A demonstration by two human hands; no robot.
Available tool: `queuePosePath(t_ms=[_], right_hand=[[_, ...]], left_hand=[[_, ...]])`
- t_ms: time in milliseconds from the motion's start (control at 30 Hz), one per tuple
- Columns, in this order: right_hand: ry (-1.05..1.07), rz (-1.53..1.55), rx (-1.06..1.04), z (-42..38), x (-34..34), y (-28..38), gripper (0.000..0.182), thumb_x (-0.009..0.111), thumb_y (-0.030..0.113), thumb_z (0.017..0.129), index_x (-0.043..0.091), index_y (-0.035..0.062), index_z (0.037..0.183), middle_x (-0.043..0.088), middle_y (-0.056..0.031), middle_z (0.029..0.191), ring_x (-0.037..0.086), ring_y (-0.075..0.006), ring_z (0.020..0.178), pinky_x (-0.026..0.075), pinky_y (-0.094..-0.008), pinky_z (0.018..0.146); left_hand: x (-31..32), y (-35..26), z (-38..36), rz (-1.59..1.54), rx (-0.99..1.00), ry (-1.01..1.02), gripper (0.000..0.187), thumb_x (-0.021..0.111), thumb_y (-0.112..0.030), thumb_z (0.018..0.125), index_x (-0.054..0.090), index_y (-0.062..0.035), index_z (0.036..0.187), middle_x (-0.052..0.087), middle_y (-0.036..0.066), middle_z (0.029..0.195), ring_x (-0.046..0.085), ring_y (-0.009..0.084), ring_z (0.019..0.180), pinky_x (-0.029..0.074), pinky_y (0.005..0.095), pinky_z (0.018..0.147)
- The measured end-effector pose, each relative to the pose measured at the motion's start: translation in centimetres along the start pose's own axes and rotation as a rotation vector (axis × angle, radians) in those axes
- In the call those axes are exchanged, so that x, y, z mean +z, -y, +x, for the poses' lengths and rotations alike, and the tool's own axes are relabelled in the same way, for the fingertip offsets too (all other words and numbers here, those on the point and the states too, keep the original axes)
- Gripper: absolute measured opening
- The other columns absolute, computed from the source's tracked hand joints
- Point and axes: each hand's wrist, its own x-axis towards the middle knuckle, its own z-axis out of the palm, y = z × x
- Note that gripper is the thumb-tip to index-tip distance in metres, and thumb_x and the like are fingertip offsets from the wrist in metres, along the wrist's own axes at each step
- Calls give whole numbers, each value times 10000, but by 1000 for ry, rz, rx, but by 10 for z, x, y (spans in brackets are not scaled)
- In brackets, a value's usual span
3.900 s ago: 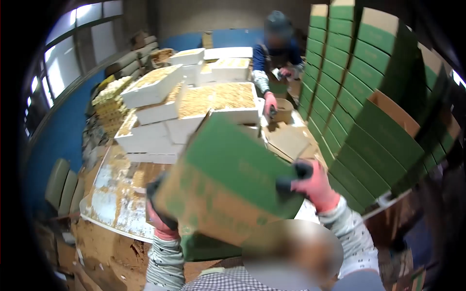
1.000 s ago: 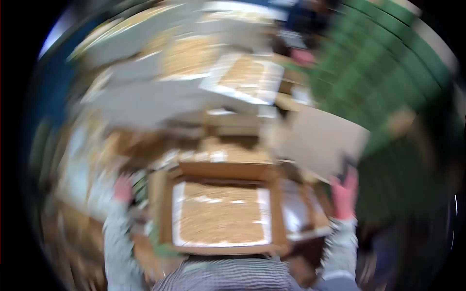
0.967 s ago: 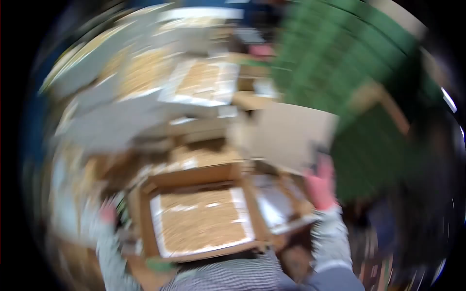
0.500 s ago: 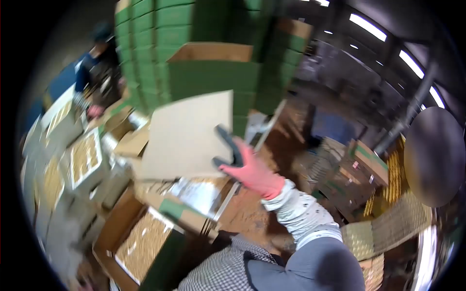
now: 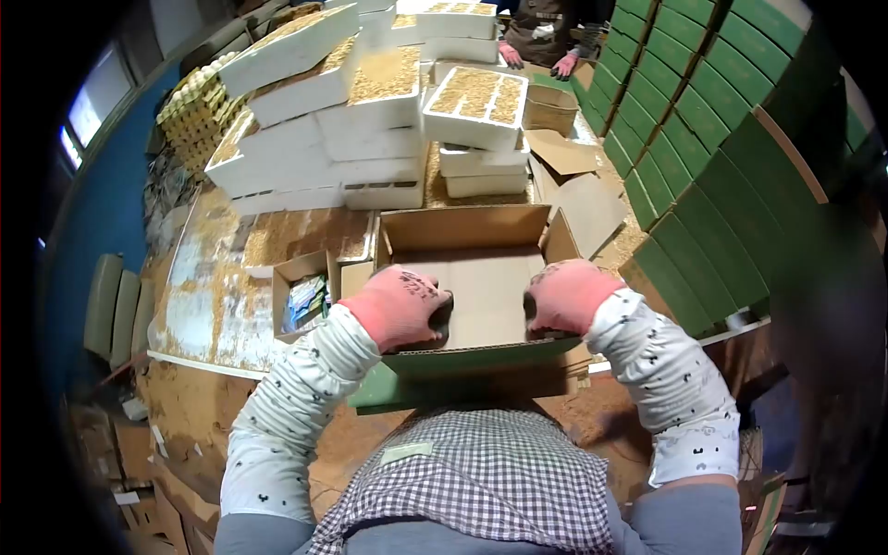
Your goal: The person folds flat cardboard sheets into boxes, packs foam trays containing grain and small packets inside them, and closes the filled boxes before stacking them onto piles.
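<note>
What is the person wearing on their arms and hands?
Both hands, left and right, wear pink gloves with dark fingertips; dark markings show on the back of the left glove. Loose, gathered white sleeves with small dark patterns cover the forearms, and grey cloth shows higher up the arms.
</note>
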Motion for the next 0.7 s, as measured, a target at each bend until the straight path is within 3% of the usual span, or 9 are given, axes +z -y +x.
queuePosePath(t_ms=[33,167,233,300,400,500,600,633,700], right_hand=[[158,-110,76,3,-16,6,455,635,401,741,620,55,1036,634,-106,1037,570,-248,1025,455,-356,848],[-731,-71,146,-35,-19,-61,315,588,383,771,611,71,809,625,-101,805,608,-272,834,477,-366,766],[-89,-72,224,-26,-10,-79,319,584,315,779,588,41,943,626,-125,935,605,-288,885,480,-382,758],[-43,328,-92,7,7,-48,335,580,307,775,601,16,939,638,-156,906,602,-336,867,485,-394,735],[-82,679,-119,53,65,-40,301,629,248,773,611,9,955,647,-118,840,620,-248,798,492,-353,699],[-651,1799,201,28,95,-53,503,715,218,760,499,3,1159,602,-83,974,604,-176,847,500,-271,714],[-721,1091,223,12,143,-7,946,758,350,713,215,-29,1389,344,-174,1381,335,-239,1275,288,-328,1054],[-553,1820,106,-6,143,18,1044,757,366,706,104,-11,1428,206,-169,1463,190,-230,1352,163,-312,1105],[-627,1609,92,-44,125,29,1058,763,311,703,66,4,1438,155,-160,1483,150,-220,1367,137,-308,1111]], left_hand=[[4,3,-2,-9,6,43,454,698,-271,735,575,-94,1135,604,114,1061,564,269,999,454,345,845],[-23,49,-85,-485,-81,-480,669,715,-342,731,473,-66,1290,476,129,1313,396,291,1258,281,381,1070],[16,69,-92,-390,-245,-540,882,753,-397,659,346,-43,1357,349,197,1386,301,353,1303,240,409,1085],[99,82,-58,-611,-252,-457,1231,822,-447,547,85,-29,1439,126,234,1476,102,360,1376,139,396,1115],[130,27,-10,-996,-499,-428,1279,827,-440,554,8,16,1423,13,318,1456,43,353,1383,156,374,1111],[140,28,-21,-1277,-377,-592,1006,810,-148,674,138,35,1400,575,99,1064,570,136,874,495,277,762],[122,28,-29,-1291,-357,-589,852,774,-104,701,267,-9,1379,580,91,1071,564,162,927,475,285,810],[120,27,-27,-1483,-232,-618,844,756,-81,711,258,-25,1390,579,85,1070,566,147,897,487,275,764],[82,5,-21,-1586,-248,-505,836,727,-48,704,242,-44,1385,615,115,932,587,150,746,495,278,623]])
